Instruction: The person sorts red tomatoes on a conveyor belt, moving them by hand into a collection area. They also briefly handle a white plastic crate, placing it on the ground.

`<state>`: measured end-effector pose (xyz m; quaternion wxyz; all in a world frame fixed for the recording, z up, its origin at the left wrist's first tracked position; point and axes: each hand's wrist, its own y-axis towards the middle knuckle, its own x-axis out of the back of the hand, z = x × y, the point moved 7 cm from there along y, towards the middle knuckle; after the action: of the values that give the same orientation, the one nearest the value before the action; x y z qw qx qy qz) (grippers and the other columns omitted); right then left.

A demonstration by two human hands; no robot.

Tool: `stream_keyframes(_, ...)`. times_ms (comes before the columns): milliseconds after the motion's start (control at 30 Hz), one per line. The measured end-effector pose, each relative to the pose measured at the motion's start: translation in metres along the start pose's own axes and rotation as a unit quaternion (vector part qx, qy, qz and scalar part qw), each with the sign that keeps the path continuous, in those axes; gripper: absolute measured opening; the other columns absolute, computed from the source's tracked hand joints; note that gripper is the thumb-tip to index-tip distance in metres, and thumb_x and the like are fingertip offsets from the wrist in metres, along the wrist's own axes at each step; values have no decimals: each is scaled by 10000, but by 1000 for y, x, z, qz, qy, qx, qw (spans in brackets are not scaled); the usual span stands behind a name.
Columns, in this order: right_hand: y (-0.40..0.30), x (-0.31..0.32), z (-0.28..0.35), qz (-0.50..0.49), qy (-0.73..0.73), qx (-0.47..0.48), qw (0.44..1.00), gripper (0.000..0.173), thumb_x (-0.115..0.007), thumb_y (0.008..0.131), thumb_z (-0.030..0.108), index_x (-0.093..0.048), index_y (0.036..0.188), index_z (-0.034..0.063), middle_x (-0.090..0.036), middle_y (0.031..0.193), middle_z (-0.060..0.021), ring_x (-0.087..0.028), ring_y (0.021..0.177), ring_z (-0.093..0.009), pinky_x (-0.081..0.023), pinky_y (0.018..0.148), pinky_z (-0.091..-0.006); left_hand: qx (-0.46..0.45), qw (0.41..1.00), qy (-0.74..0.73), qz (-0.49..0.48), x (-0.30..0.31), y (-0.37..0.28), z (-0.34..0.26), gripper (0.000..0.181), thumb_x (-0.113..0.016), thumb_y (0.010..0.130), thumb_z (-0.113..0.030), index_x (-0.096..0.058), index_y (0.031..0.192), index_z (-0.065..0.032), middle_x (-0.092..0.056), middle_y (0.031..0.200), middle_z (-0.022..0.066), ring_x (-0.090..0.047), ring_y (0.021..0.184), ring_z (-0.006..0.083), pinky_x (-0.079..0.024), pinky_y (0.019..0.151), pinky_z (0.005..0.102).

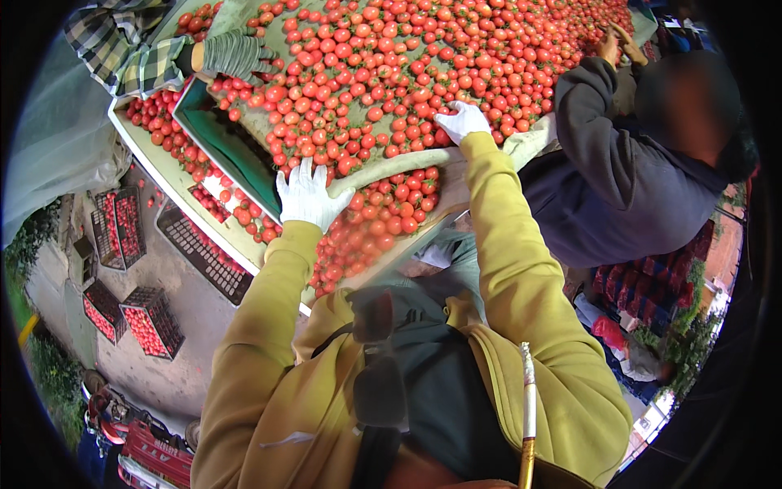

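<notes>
Many red tomatoes (348,67), some with green stems, lie across a wide sorting table. White gloves cover both my hands. My left hand (308,194) has its fingers spread at the near edge of the tomatoes, beside a green-lined opening (229,150). Over at the right, my right hand (463,121) rests at the tomatoes with its fingers partly bent; whether it grips one cannot be told. A rolled cloth edge (400,164) runs between my hands. More tomatoes (372,220) lie below it, close to my body.
A co-worker's grey-gloved hand (235,55) touches tomatoes at upper left. Another person in a dark jacket (617,165) stands on the right, hands over the table. Plastic crates (149,321) of tomatoes stand on the floor at left, near a red vehicle (153,452). A cigarette (528,391) juts into view.
</notes>
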<state>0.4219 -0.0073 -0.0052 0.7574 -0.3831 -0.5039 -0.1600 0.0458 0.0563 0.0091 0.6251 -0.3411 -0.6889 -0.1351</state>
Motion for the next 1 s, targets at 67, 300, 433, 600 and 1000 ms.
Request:
stream_keyframes(67, -2, 4, 18, 26, -24, -58, 998, 553, -725, 824, 437, -736, 1282, 126, -738, 1252, -194, -707, 1174, -347, -542, 1033, -440, 1, 1000, 5, -12, -5, -1, 2, 811, -585, 884, -722, -621, 1394, -93, -464, 1581, 172, -489, 1380, 347, -242, 1220, 647)
stream_keyframes(300, -12, 8, -7, 39, 129, 41, 990, 550, -777, 850, 484, -751, 1183, 47, -782, 1067, -165, -746, 1032, -286, -557, 951, -395, 11, 996, 11, 92, 6, 4, -4, 864, -550, 917, -725, -544, 1496, -83, -389, 1638, 186, -420, 1456, 368, -212, 1253, 602)
stream_keyframes(433, -42, 40, -66, -89, 372, 87, 920, 439, -715, 958, 289, -659, 1295, 13, -735, 1160, -146, -693, 1049, -231, -539, 942, -354, 4, 999, 22, 26, -2, 1, 1, 863, -541, 908, -749, -583, 1460, -86, -432, 1616, 173, -446, 1437, 328, -247, 1227, 633)
stream_keyframes(600, -144, 94, -122, 11, 181, 69, 981, 341, -625, 975, 123, -669, 1290, -1, -721, 1196, -152, -666, 1140, -219, -496, 1034, -340, 9, 999, 22, 45, 1, 3, -2, 845, -564, 912, -714, -569, 1482, -90, -433, 1616, 177, -438, 1455, 343, -242, 1236, 612)
stream_keyframes(1000, -33, 16, -19, 85, -104, -37, 990, 525, -586, 934, 424, -665, 1357, 123, -685, 1372, -174, -654, 1276, -356, -507, 1087, -444, -10, 1000, 13, 2, -5, -1, -3, 809, -606, 903, -670, -584, 1463, -87, -475, 1574, 190, -453, 1444, 360, -261, 1227, 619)
